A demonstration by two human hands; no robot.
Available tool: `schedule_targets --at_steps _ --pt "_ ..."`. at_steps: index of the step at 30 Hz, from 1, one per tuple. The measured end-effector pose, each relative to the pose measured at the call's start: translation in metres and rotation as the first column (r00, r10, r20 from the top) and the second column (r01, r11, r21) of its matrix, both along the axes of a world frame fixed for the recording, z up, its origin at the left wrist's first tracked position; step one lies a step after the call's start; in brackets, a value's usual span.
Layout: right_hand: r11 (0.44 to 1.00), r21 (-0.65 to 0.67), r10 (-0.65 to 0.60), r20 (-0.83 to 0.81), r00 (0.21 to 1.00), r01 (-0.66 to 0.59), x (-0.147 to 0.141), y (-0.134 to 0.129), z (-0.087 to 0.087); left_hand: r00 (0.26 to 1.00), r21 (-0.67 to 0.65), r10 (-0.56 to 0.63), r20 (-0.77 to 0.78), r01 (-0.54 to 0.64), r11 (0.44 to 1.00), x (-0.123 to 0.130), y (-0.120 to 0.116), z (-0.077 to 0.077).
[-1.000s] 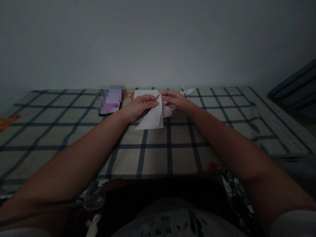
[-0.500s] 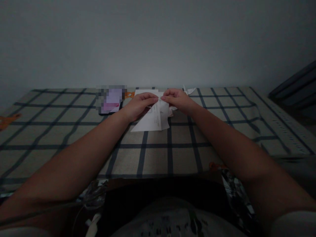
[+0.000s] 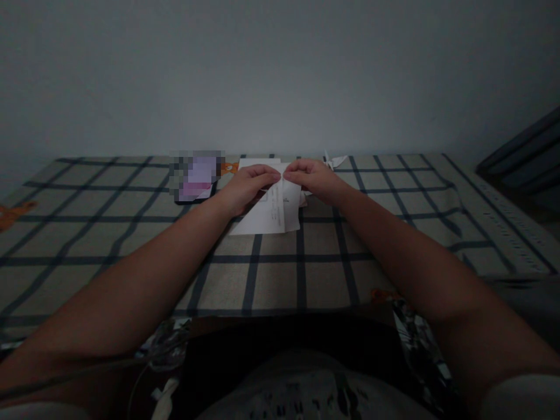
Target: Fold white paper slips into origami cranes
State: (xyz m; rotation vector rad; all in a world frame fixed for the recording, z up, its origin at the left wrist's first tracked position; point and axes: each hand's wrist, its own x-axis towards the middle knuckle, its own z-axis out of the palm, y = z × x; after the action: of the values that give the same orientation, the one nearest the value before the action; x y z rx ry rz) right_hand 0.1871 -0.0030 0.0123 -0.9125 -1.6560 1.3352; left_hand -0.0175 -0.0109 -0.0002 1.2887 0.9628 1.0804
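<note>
Between my two hands a white sheet of paper (image 3: 266, 217) with some printing hangs in a slanted, partly folded shape, its lower edge near the tablecloth. My left hand (image 3: 249, 185) pinches its top edge between thumb and fingers. Close beside it, my right hand (image 3: 312, 178) pinches the same paper just to the right, the fingertips of both hands almost touching. The fold right at the fingertips is too small to make out. Behind my hands lies another white sheet (image 3: 260, 161), largely covered by them.
A phone (image 3: 196, 178), partly pixelated, lies left of my hands on the checked tablecloth (image 3: 275, 286). Crumpled or folded white paper (image 3: 338, 162) sits behind my right hand. A plain wall (image 3: 280, 76) rises at the back. Cables (image 3: 168, 350) hang below the front edge at left.
The paper has shifted and flattened slightly, its lower left corner spreading a little further left. Both hands have moved only slightly and keep their pinch.
</note>
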Motion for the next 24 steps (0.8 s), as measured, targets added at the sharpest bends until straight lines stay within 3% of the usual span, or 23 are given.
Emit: schedule_targets --at_steps 24 --pt "0.992 0.121 0.029 0.041 0.999 -0.034 0.0006 0.0026 -0.0020 0.996 0.078 0.043 -0.077 -0.037 0.996 0.0002 -0.0008 -0.0021"
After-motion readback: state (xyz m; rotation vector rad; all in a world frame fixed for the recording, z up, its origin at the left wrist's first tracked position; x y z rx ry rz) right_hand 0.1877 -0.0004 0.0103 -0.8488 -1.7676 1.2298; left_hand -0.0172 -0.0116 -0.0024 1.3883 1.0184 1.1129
